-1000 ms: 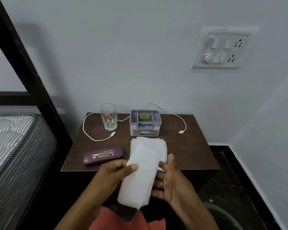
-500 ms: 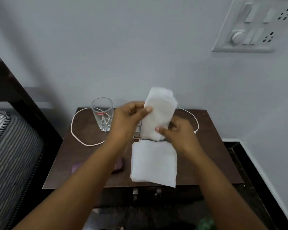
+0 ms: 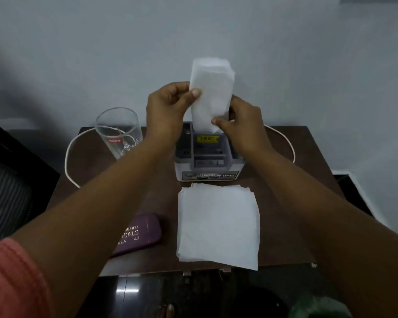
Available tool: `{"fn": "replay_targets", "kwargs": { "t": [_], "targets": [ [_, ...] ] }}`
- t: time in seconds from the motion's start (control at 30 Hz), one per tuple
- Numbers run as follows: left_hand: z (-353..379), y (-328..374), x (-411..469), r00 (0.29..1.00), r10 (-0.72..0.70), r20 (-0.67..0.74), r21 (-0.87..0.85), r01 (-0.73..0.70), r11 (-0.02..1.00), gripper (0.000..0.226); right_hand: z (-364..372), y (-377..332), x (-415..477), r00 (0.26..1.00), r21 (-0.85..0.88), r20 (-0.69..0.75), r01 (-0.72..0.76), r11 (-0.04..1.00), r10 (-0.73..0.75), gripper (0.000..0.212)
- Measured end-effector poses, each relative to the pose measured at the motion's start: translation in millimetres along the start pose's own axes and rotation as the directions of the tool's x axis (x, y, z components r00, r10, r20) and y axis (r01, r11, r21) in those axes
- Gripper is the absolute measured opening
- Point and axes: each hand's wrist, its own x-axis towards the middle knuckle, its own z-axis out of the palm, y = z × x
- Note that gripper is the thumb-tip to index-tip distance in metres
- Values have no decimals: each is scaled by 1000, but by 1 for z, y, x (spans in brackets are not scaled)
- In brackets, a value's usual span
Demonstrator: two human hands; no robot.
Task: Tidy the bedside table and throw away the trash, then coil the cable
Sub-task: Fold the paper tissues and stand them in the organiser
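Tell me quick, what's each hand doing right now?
Left hand: pinches the folded tissues.
Right hand: holds the same folded tissues lower down.

Open wood is showing right of the napkin stack (image 3: 218, 226) and the organiser (image 3: 207, 161) — the glass (image 3: 117, 134) and spectacle case (image 3: 138, 232) are crowding the bedside table's (image 3: 308, 145) left half, the cable (image 3: 66, 157) is looping along both sides, and upright folded napkins (image 3: 210, 92) are standing over the organiser's rear.

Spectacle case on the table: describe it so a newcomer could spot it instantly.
Start at the dark brown bedside table against the wall. On its near left part, just left of the flat stack of white tissues, lies the spectacle case, partly hidden under the left forearm. It is the only purple thing there, oblong with rounded corners and pale lettering.
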Motion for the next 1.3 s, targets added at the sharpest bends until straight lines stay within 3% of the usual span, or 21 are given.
{"fn": "replay_targets", "kwargs": {
  "t": [0.23,0.53,0.97,1.1,1.2,1.3],
  "targets": [
    [-5,-11,7,1000,-4,12,62,4,998,17,8,3,5,996,-136,92,-6,991,18,44],
    [-6,-18,5,993,-79,90,241,55,969,8,5,6,7,975,-91,136,-165,982,176,36],
    [-7,-19,-3,996,-73,59,362,47,931,11,10,17,-1,979,-4,1,-206,979,206,30],
    [-9,-17,-9,996,-85,15,417,71,906,22,6,16,-5,977,-6,9,-212,977,213,29],
    [-19,-8,-27,996,-50,-71,399,75,914,27,-12,11,-25,971,74,-119,-198,977,205,25],
    [-35,2,-73,996,-70,-58,329,85,941,21,-30,0,-77,955,84,-265,-116,990,135,15]
  ]
}}
